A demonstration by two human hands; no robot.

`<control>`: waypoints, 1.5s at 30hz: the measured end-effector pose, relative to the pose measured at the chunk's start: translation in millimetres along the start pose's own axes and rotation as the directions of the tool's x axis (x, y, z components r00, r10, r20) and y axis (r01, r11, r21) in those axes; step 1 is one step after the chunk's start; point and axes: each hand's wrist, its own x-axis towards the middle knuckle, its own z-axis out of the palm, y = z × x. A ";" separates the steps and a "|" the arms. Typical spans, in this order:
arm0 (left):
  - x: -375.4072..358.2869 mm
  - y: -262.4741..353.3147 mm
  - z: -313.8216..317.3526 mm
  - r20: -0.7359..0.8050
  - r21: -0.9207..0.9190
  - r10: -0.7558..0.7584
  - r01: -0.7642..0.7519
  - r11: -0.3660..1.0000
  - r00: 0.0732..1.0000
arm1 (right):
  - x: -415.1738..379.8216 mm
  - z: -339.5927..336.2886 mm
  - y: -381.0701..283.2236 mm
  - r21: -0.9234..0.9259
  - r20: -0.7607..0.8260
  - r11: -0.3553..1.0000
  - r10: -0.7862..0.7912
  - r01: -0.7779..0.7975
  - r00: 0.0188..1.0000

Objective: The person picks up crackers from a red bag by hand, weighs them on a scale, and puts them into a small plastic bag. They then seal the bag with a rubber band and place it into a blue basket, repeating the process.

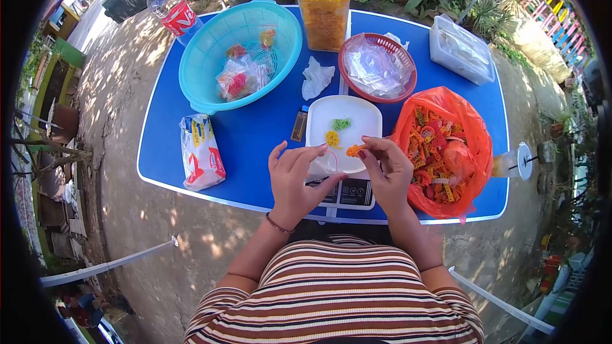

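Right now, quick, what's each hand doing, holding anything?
Left hand: closed on a small clear bag over the scale.
Right hand: fingertips pinching an orange cracker above the white tray.

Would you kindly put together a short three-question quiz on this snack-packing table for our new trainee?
1. True or false: the right hand pinches an orange snack piece.
2. What does the left hand hold? A) a small clear bag B) a bottle C) a lighter
3. Which container holds the finished packets?

Key
1. True, above the white scale tray.
2. A.
3. The turquoise basket.
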 end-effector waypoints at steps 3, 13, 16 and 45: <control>1.3 3.1 5.1 -0.027 0.099 0.067 -0.064 0.993 0.997 | -9.2 1.9 -11.8 0.025 -0.022 0.999 0.022 -0.022 1.000; -2.4 -11.5 3.8 0.085 -0.719 -0.485 0.391 0.575 0.870 | 11.1 11.1 2.2 -0.567 0.251 0.766 -0.189 0.302 0.949; -4.7 -20.2 4.0 0.126 -0.810 -0.530 0.395 0.433 0.839 | 13.2 18.4 1.4 -0.663 0.336 0.660 -0.161 0.354 0.928; -7.1 -0.1 1.6 -0.031 -0.132 -0.177 0.171 0.976 0.984 | 25.6 10.7 6.5 -0.566 0.289 0.739 -0.237 0.365 0.927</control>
